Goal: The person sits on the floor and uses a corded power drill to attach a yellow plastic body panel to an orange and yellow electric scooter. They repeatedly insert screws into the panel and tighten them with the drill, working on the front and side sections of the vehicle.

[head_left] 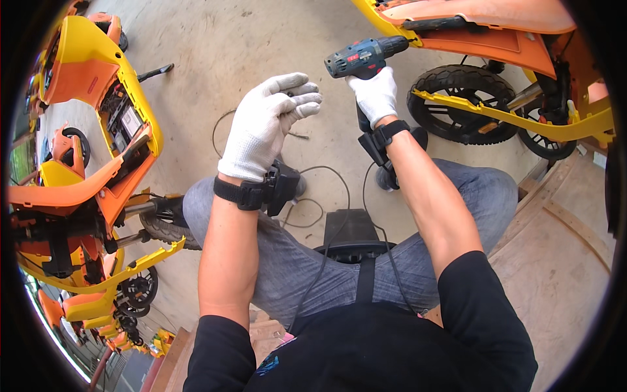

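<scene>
My right hand [377, 95], in a white glove, is wrapped round the grip of a dark blue cordless drill [360, 57]. The drill lies level, its chuck pointing right, with the tip at the yellow edge of an orange and yellow scooter [480, 44]. Whether the bit touches a screw there is too small to tell. My left hand [269, 117], also gloved, is raised to the left of the drill, apart from it. Its fingers are curled in toward the thumb, and a small dark spot shows between them; what it is I cannot make out.
Another partly opened scooter [130, 124] stands close on the left, with more scooters behind it. A black wheel [462, 104] is below the right scooter's body. Thin cables [346, 189] hang over my lap. Wooden boards [555, 215] lie at the right.
</scene>
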### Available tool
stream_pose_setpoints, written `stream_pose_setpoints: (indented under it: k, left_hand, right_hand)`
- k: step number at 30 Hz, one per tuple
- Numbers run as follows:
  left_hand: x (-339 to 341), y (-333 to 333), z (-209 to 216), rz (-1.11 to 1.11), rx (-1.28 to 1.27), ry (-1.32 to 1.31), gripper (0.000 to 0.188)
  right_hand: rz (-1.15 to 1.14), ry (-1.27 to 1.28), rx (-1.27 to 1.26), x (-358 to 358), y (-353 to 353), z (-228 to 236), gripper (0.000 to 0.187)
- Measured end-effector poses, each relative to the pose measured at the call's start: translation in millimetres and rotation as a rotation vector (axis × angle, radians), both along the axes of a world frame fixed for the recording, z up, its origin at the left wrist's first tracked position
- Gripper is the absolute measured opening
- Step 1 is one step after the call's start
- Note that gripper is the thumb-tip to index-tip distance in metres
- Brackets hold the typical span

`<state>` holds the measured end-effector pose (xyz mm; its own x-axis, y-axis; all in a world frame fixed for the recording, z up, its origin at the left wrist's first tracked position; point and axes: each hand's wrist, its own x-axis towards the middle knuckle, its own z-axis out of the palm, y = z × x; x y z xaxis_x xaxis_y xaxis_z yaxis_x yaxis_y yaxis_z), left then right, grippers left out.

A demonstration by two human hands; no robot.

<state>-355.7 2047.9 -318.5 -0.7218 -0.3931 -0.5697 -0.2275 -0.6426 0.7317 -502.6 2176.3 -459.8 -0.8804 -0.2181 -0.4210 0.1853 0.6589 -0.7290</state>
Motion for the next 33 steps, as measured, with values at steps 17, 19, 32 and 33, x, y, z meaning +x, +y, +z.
stream_pose_setpoints:
  k: [17,19,32,33]
  left_hand:
    - [0.4,0.4,1.6,0.004,-0.014,-0.028,0.043]
    - [2.1,-0.6,-1.0,0.002,-0.013,-0.017,0.042]
    - [9.1,-3.4,3.1,-0.009,-0.014,0.057,0.035]
    - [8.3,-2.0,3.6,-0.016,-0.015,0.055,0.034]
  right_hand:
    - [0.048,0.054,0.023,2.7,6.1,15.9,0.041]
    - [0.048,0.060,-0.002,2.0,5.9,13.5,0.041]
    - [0.043,0.018,0.212,0.3,11.8,20.8,0.039]
    - [0.163,-0.027,0.053,-2.8,18.8,33.5,0.041]
